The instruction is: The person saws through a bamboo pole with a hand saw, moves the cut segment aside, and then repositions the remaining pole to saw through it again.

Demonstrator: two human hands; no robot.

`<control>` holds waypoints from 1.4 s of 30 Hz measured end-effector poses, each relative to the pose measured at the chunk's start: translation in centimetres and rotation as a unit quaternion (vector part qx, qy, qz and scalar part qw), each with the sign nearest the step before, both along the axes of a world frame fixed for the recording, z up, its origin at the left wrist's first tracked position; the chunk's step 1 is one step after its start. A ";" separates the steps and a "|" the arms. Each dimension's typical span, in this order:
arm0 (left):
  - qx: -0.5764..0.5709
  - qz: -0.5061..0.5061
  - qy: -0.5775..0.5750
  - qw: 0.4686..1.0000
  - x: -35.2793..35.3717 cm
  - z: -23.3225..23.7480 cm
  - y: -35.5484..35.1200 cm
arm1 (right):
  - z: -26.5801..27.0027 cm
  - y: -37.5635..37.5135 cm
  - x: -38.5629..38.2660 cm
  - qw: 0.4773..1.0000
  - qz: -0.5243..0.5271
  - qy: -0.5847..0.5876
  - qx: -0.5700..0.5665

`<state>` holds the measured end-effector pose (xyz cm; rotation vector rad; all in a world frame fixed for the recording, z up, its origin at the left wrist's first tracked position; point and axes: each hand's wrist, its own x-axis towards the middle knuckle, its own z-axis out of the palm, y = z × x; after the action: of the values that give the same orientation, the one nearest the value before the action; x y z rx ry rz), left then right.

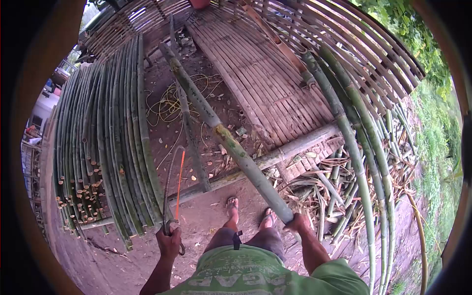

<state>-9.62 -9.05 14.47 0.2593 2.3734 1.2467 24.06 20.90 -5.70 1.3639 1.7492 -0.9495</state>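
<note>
My left hand [168, 242] is closed around the handle of a bow saw [167, 189], held upright with its curved frame and orange blade pointing away from me. My right hand [298, 224] grips the near end of a thick green bamboo pole [244, 160]. That pole slants away to the upper left and lies across a horizontal support pole [280, 153]. Brown and yellowish patches mark its middle. The fingers under the pole are partly hidden.
Many long bamboo poles [110, 132] lie side by side at left. A slatted bamboo platform [260, 83] stands ahead. More poles [361, 132] lean at right over a heap of bamboo scraps [332, 189]. A yellow cord [169, 103] lies coiled on the ground.
</note>
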 end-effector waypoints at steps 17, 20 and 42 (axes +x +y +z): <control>-0.113 -0.040 0.011 0.993 0.7 -0.9 2.0 | -14.6 -10.6 26.3 0.979 -0.091 0.174 0.064; -0.162 -0.100 0.107 0.976 0.0 -2.4 2.8 | -12.5 -12.5 28.4 0.994 -0.109 0.029 0.009; -0.263 -0.240 0.130 0.925 -3.5 -2.9 5.3 | -14.1 -11.8 17.7 0.959 -0.001 0.154 -0.239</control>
<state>-13.15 -3.77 11.52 0.8088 2.5360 0.3483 41.78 9.08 -19.83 0.9409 1.5860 -1.5350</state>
